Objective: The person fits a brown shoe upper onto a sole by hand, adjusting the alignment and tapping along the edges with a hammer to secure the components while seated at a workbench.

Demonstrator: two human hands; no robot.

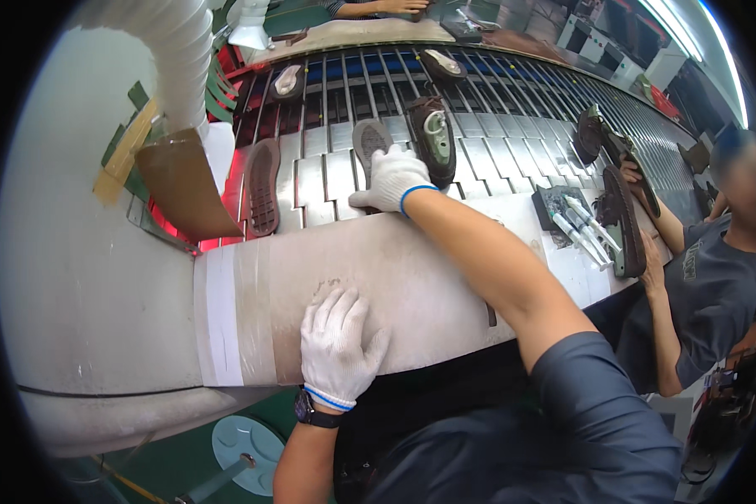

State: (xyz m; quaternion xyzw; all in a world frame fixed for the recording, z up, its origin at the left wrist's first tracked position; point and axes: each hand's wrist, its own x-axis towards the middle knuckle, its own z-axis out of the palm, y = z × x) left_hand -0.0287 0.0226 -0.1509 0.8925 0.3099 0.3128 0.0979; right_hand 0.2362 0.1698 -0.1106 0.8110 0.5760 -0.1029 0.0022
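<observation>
The grey shoe sole with a rounded end and patterned tread [368, 137] lies tread up on the silvery slatted metal conveyor [313, 189], its near end hidden from me by my right hand in a white knitted glove with a blue cuff edge [394, 178]. Those fingers bend over the sole, thumb out to the left; I cannot tell whether they grip it or only touch it. Just right of the sole I see a dark brown shoe with a pale greenish inside [435, 149]; farther left lies a reddish-brown treaded sole [263, 189]. Nearer me, my left hand in a matching white glove [336, 346] rests palm down on the worn beige work surface [428, 311], fingers extended and slightly apart, holding nothing I can see. Off to the right, slim white tubes [586, 231] lie near a dark shoe [622, 223] in a co-worker's hands.
</observation>
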